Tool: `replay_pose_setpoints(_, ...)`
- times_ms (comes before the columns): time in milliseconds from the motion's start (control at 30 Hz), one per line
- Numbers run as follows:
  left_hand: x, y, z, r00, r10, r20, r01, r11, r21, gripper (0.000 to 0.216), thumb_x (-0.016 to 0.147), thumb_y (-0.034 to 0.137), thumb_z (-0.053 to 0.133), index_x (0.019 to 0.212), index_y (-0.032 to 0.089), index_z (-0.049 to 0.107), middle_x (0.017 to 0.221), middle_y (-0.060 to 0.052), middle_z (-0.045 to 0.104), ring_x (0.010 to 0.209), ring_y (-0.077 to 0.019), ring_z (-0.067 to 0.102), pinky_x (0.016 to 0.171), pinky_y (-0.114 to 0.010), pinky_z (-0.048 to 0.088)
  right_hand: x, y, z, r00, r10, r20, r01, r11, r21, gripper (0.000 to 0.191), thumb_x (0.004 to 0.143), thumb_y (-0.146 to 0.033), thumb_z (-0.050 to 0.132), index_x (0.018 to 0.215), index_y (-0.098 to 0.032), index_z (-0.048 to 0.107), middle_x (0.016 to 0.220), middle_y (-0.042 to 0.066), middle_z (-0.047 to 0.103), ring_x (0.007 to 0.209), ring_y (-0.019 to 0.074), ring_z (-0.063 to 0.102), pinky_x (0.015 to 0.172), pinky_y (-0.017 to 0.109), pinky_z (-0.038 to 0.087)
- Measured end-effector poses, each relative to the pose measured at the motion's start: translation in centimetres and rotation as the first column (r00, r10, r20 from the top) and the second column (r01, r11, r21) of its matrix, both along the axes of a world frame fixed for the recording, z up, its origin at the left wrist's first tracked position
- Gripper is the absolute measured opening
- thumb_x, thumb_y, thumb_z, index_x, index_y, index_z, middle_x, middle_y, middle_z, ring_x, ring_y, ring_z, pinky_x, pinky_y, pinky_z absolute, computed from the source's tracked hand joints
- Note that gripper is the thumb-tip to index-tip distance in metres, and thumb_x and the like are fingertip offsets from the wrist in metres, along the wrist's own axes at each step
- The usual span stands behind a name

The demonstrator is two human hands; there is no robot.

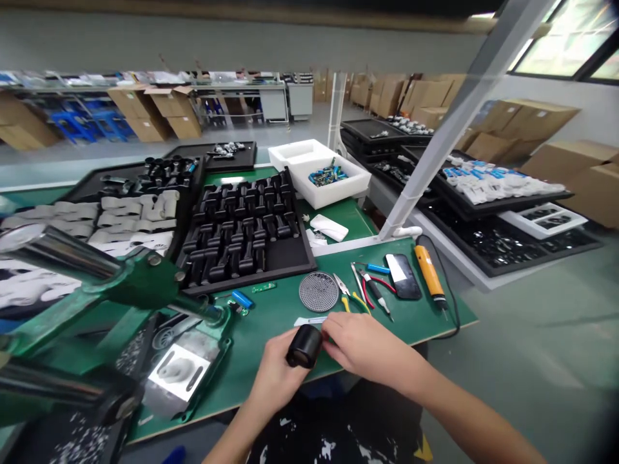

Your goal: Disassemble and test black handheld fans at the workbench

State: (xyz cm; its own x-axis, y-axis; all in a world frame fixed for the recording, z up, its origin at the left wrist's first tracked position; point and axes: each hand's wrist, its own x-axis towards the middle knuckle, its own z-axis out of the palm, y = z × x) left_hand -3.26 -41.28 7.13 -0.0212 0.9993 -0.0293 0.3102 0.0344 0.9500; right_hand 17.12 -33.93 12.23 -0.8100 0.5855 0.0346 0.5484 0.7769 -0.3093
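My left hand (275, 370) and my right hand (360, 348) meet over the near edge of the green bench mat (280, 316). Between them is a short black cylinder (304, 347). The left fingers wrap round it from below. The right hand curls over its right end, fingers closed on it. Just beyond the hands lie a small clear strip (309, 320) and a round grey mesh disc (318, 291).
A green press tool (140, 283) stands at the left. Behind it are a black tray of black parts (242, 232), white bins with blue cells (329, 175), pliers (351, 293), a phone (403, 276) and an orange electric screwdriver (429, 274). More trays sit on the right bench.
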Motion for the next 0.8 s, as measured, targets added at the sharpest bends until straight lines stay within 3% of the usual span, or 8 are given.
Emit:
replay_pose_setpoints(167, -0.6, 0.4, 0.3, 0.979, -0.077, 0.186, 0.12, 0.966, -0.229, 0.02, 0.081, 0.034, 0.081, 0.075, 0.018, 0.072, 0.063, -0.003, 0.067, 0.06, -0.0176, 0.057, 0.06, -0.026, 0.043, 0.1, 0.8, 0.0, 0.999, 0.03, -0.035, -0.035, 0.988, -0.15, 0.019, 0.099, -0.033, 0.071, 0.087, -0.021, 0.061, 0.086, -0.001, 0.07, 0.074, 0.0169, 0.066, 0.062, 0.031, 0.037)
replay_pose_setpoints(267, -0.6, 0.6, 0.0, 0.928, -0.119, 0.353, 0.22, 0.939, -0.263, 0.026, 0.08, 0.038, 0.084, 0.077, 0.016, 0.07, 0.061, -0.002, 0.063, 0.057, -0.0155, 0.056, 0.059, -0.026, 0.045, 0.1, 0.7, 0.2, 0.997, 0.056, -0.058, -0.065, 0.982, -0.175, 0.018, 0.098, -0.034, 0.071, 0.091, -0.02, 0.062, 0.089, 0.0, 0.07, 0.077, 0.0179, 0.066, 0.064, 0.03, 0.039)
replay_pose_setpoints(400, -0.1, 0.6, -0.9, 0.852, 0.123, 0.509, 0.025, 0.961, -0.275, 0.033, 0.082, 0.046, 0.084, 0.083, 0.016, 0.07, 0.064, -0.001, 0.062, 0.052, -0.0133, 0.055, 0.051, -0.025, 0.045, 0.0, 0.6, 0.0, 0.979, -0.064, -0.194, 0.008, 0.961, -0.277, 0.018, 0.102, -0.037, 0.067, 0.106, -0.02, 0.069, 0.097, 0.003, 0.07, 0.086, 0.0185, 0.068, 0.074, 0.03, 0.048)
replay_pose_setpoints(500, 0.5, 0.4, -1.2, 0.791, 0.245, 0.561, -0.105, 0.957, -0.27, 0.033, 0.082, 0.045, 0.084, 0.084, 0.015, 0.071, 0.065, -0.001, 0.062, 0.052, -0.0131, 0.056, 0.049, -0.024, 0.046, -0.3, 0.2, -1.0, 0.891, -0.273, -0.363, 0.066, 0.868, -0.492, 0.018, 0.102, -0.039, 0.067, 0.108, -0.023, 0.073, 0.094, 0.001, 0.068, 0.085, 0.0147, 0.067, 0.073, 0.026, 0.052)
replay_pose_setpoints(667, 1.3, 0.3, -1.4, 0.722, 0.307, 0.62, -0.165, 0.947, -0.277, 0.032, 0.08, 0.042, 0.086, 0.083, 0.014, 0.071, 0.063, 0.0, 0.061, 0.051, -0.0125, 0.055, 0.048, -0.024, 0.046, -1.9, -1.9, -4.0, 0.712, -0.54, -0.448, 0.064, 0.685, -0.725, 0.021, 0.099, -0.043, 0.069, 0.101, -0.022, 0.075, 0.093, 0.002, 0.065, 0.08, 0.0145, 0.064, 0.054, 0.02, 0.049)
replay_pose_setpoints(733, 1.6, 0.4, -1.5, 0.709, 0.33, 0.623, -0.182, 0.939, -0.29, 0.031, 0.08, 0.041, 0.086, 0.083, 0.015, 0.069, 0.063, 0.001, 0.06, 0.052, -0.0125, 0.055, 0.049, -0.025, 0.046, -2.3, -2.8, -4.9, 0.608, -0.619, -0.496, 0.043, 0.65, -0.759, 0.023, 0.102, -0.042, 0.063, 0.097, -0.021, 0.071, 0.092, 0.002, 0.062, 0.074, 0.0129, 0.062, 0.054, 0.02, 0.052)
replay_pose_setpoints(800, 1.7, 0.6, -1.4, 0.69, 0.358, 0.629, -0.199, 0.929, -0.311, 0.03, 0.084, 0.042, 0.082, 0.088, 0.016, 0.066, 0.062, 0.005, 0.053, 0.048, -0.0105, 0.049, 0.048, -0.024, 0.044, -2.4, -3.5, -5.3, 0.501, -0.664, -0.555, 0.038, 0.658, -0.752, 0.023, 0.106, -0.04, 0.057, 0.098, -0.021, 0.066, 0.094, 0.001, 0.059, 0.068, 0.0107, 0.06, 0.055, 0.021, 0.054)
